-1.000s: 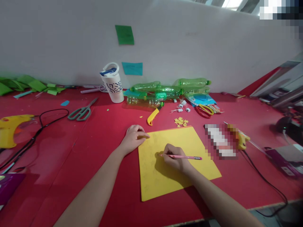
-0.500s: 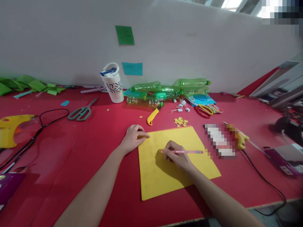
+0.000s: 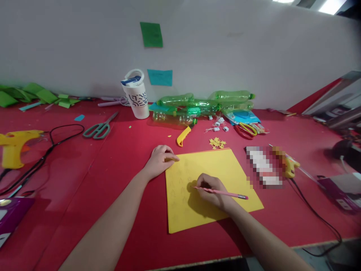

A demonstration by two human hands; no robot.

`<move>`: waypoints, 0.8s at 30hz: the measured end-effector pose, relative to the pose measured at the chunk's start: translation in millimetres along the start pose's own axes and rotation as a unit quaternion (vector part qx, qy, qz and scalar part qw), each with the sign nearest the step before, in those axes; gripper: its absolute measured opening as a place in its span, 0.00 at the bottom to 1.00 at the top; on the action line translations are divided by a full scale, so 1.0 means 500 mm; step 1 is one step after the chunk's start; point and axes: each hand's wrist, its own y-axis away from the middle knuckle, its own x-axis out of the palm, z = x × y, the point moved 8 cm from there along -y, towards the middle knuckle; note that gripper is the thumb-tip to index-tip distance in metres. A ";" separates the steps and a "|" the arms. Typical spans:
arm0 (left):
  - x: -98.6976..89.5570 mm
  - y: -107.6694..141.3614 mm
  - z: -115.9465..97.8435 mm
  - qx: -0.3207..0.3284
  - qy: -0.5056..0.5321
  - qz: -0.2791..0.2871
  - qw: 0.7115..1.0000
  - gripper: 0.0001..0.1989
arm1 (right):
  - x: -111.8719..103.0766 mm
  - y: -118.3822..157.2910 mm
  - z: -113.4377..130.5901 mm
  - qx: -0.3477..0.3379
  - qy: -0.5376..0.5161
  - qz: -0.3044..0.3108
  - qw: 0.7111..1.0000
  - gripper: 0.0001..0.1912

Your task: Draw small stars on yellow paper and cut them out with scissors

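Note:
A sheet of yellow paper (image 3: 214, 162) lies on the red table, with faint pencilled star-like outlines down its left part. Orange shows along its far edge. My right hand (image 3: 211, 190) is closed round a pink pencil (image 3: 229, 194), its tip at the paper left of the fingers and its eraser end pointing right. At the far left corner, my left hand (image 3: 161, 161) rests with bent fingers, the fingertips holding the paper's edge down. Small yellow star cutouts (image 3: 217, 143) lie in a pile just beyond the paper.
Beyond the paper are a yellow cutter (image 3: 184, 136), green plastic bottles (image 3: 175, 118), a white tumbler (image 3: 138, 99) and red-and-yellow scissors (image 3: 246, 130). Grey scissors (image 3: 98, 130) and a yellow glue gun (image 3: 14, 148) with a black cord are left. Another glue gun (image 3: 290, 167) lies right.
My right hand has shifted slightly down the paper, and the pencil's eraser end has tilted lower. My left hand stays at the corner. The view has shifted slightly.

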 end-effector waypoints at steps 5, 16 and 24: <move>0.002 -0.001 0.002 -0.007 0.001 0.007 1.000 0.10 | 0.005 -0.001 0.000 -0.025 -0.001 0.025 0.999 0.04; 0.003 -0.001 0.001 -0.010 0.000 0.010 1.000 0.10 | 0.006 0.000 0.000 -0.051 -0.007 0.032 0.998 0.06; 0.004 -0.002 0.003 -0.007 -0.002 0.008 1.000 0.10 | 0.005 -0.002 -0.004 -0.029 0.009 0.008 0.999 0.06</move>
